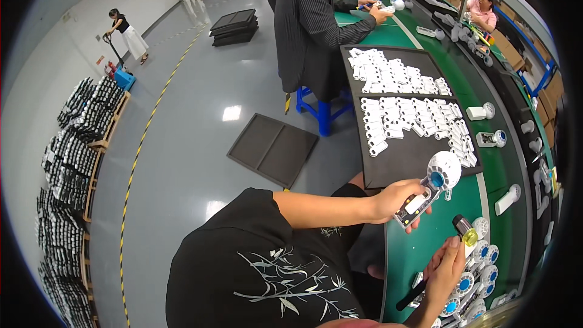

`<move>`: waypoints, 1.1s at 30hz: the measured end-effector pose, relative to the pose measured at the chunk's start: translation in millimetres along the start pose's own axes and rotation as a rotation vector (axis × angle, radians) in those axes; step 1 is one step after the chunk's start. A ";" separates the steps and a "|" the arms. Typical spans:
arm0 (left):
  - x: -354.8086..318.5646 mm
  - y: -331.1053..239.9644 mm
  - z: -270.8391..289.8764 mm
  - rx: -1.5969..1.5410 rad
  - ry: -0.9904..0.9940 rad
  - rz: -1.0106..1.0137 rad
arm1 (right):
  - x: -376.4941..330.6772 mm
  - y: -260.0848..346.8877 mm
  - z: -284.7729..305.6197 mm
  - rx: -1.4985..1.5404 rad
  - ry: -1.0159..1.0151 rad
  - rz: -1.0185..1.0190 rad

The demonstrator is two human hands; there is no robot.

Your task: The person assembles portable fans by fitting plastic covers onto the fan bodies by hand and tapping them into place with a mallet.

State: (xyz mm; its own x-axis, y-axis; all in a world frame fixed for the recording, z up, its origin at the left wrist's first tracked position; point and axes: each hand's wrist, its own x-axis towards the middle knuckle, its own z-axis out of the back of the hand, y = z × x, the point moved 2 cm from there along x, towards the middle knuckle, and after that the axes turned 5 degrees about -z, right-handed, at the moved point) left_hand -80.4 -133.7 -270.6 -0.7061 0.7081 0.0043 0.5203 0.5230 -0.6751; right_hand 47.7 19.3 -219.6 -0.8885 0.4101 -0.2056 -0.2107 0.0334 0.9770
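Note:
My left hand (398,201) is closed around the handle of a white handheld fan (444,170) with a round slotted head and a blue centre. Its handle is open on the upper side, baring small inner parts. Lower right, my right hand (446,266) grips a small mallet (466,231); the head is black at one end and clear yellow at the other, and a dark handle end juts out below the hand. Close beside that hand, several similar fans (464,283) with blue centres lie in a heap on the green bench (404,249).
Beyond my left hand, a black divided tray (388,170) holds rows of white casings (413,115). Single fans (509,199) lie along the dark conveyor on the right. A co-worker (316,30) sits farther up the bench. An empty black tray (272,149) rests on the floor.

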 end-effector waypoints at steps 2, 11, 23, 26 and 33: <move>5.3 7.3 -6.2 -0.031 0.046 0.052 | -0.8 5.0 2.0 0.017 -0.013 -0.073; 11.7 0.2 11.9 0.249 -0.187 0.140 | 15.1 -60.8 -12.1 0.504 0.235 -0.441; 264.1 49.3 -28.3 0.658 -0.007 0.276 | -9.0 -124.1 -9.4 0.146 0.218 -0.146; 428.1 55.7 -53.0 0.846 0.018 0.006 | -11.4 -128.7 -9.0 0.027 0.247 -0.038; 568.1 62.5 -72.8 1.576 -0.200 -0.401 | 6.9 -129.7 5.2 -0.032 0.407 -0.073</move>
State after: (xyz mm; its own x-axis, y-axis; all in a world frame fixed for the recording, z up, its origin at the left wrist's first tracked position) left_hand -414.0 335.8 -256.6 -0.7801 0.5196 0.3487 -0.5866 -0.4134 -0.6964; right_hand 71.0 22.5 -347.5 -0.9581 0.0138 -0.2863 -0.2860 0.0179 0.9581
